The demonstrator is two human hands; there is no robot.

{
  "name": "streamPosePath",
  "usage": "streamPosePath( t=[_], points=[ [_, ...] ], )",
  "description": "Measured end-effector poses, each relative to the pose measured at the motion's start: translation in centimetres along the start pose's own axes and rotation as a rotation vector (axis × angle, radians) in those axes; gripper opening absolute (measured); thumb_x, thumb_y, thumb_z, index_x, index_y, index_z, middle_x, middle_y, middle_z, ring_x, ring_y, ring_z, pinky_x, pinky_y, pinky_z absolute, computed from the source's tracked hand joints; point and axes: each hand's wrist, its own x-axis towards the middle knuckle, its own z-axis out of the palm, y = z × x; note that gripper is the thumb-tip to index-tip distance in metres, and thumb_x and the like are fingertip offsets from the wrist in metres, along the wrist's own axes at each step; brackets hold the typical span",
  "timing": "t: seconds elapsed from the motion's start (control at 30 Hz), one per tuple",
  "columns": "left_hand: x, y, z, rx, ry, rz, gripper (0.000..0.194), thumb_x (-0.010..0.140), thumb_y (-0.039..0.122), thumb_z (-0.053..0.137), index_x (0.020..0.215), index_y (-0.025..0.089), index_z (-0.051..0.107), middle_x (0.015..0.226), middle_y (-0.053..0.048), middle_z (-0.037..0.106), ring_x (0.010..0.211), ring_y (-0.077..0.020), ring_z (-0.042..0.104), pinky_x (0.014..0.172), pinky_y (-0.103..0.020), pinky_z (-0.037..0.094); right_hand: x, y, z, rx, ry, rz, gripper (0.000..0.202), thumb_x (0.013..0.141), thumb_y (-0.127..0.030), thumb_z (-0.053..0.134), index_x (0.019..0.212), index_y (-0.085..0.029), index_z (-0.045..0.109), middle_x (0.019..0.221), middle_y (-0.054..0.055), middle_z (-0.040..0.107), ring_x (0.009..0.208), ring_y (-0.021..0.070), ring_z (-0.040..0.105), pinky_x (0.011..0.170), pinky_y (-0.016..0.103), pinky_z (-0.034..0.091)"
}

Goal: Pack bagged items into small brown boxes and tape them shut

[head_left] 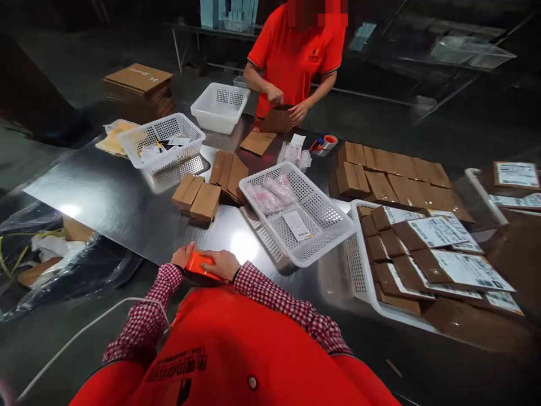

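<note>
Close to my body at the table's near edge, a small bright orange box-shaped item (202,265) lies between my two hands, with a dark brown edge showing beneath it. My left hand (182,255) grips its left end, thumb up. Across its top and right side lies my right hand (222,264), fingers bent over it. What exactly the item is, I cannot make out. Just beyond my hands stand small brown cardboard boxes (196,196) and a stack of folded cartons (229,173). To their right is a white perforated basket (327,228) holding pink-and-clear wrapped items (273,193) and a label slip (297,225).
A co-worker (296,62) across the metal table (97,192) handles a brown carton (276,119). A tape dispenser (325,144) lies nearby. Labelled parcels fill a basket (361,270) at right, near rows of boxes (406,189). A plastic bag of scraps (54,259) is at left.
</note>
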Motion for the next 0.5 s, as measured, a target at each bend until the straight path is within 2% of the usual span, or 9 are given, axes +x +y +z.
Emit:
streamPosePath(
  t=[0.13, 0.33, 0.4, 0.5],
  points=[
    [0.5, -1.1, 0.7, -0.003, 0.01, -0.038, 0.064, 0.092, 0.059, 0.026, 0.105, 0.009, 0.063, 0.107, -0.022, 0.069, 0.106, -0.0343, 0.064, 0.087, -0.039, 0.047, -1.8, 1.8, 0.1, -0.022, -0.001, -0.007, 0.048, 0.089, -0.051, 0.049, 0.132, -0.032, 0.056, 0.104, 0.008, 0.074, 0.095, 0.0274, 0.069, 0.08, 0.035, 0.05],
    [1.1, -2.0, 1.0, -0.031, 0.001, -0.033, 0.065, 0.09, 0.064, 0.029, 0.097, 0.01, 0.063, 0.104, -0.022, 0.069, 0.101, -0.0337, 0.065, 0.084, -0.04, 0.048, -9.0, 7.8, 0.9, -0.007, -0.024, 0.115, 0.045, 0.09, -0.044, 0.05, 0.13, -0.028, 0.059, 0.106, 0.007, 0.074, 0.092, 0.0239, 0.069, 0.082, 0.031, 0.047],
    [1.3, -2.3, 1.3, -0.039, 0.002, -0.015, 0.066, 0.091, 0.064, 0.027, 0.097, 0.008, 0.062, 0.105, -0.023, 0.068, 0.101, -0.0334, 0.065, 0.084, -0.04, 0.048, -9.8, 8.1, 1.3, -0.035, -0.035, 0.155, 0.045, 0.09, -0.045, 0.049, 0.131, -0.027, 0.058, 0.101, 0.008, 0.075, 0.091, 0.0246, 0.069, 0.082, 0.032, 0.047],
    [1.3, -2.5, 1.4, -0.035, 0.036, 0.019, 0.064, 0.093, 0.061, 0.027, 0.099, 0.008, 0.062, 0.104, -0.023, 0.068, 0.101, -0.0331, 0.065, 0.085, -0.041, 0.047, -8.3, 7.0, 1.6, -0.081, -0.029, 0.188, 0.045, 0.088, -0.045, 0.051, 0.13, -0.029, 0.059, 0.102, 0.008, 0.075, 0.096, 0.0268, 0.068, 0.084, 0.035, 0.047]
  ],
)
